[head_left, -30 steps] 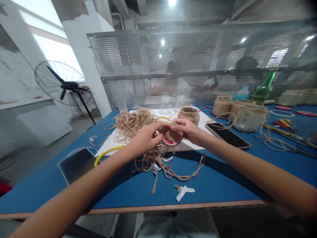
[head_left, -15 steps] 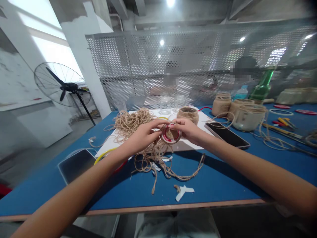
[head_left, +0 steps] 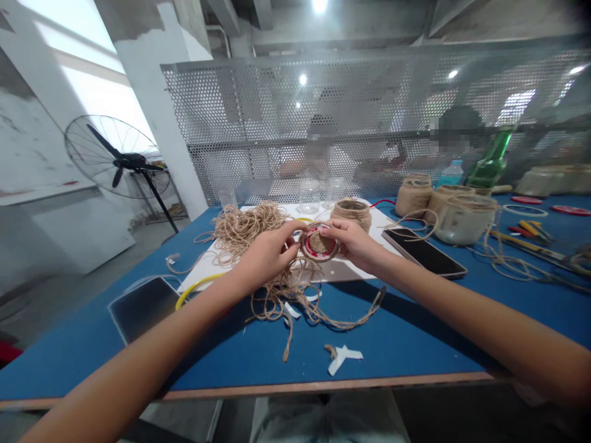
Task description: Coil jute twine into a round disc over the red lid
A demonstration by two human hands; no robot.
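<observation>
Both my hands hold a round red-and-white lid partly covered with a coil of jute twine, above the blue table. My left hand pinches its left edge with closed fingers. My right hand grips its right edge, fingers curled round it. Loose jute twine trails from the lid down to the table in a tangle. A bigger heap of twine lies on a white board just behind my left hand.
A twine-wrapped jar, clear glass jars and more wrapped jars stand behind. Two dark phones, a yellow ring, white paper scraps, a green bottle and tools lie around. People sit behind a perforated metal screen.
Both hands have lifted the lid slightly up and away from me; the trailing twine shifted a little with it.
</observation>
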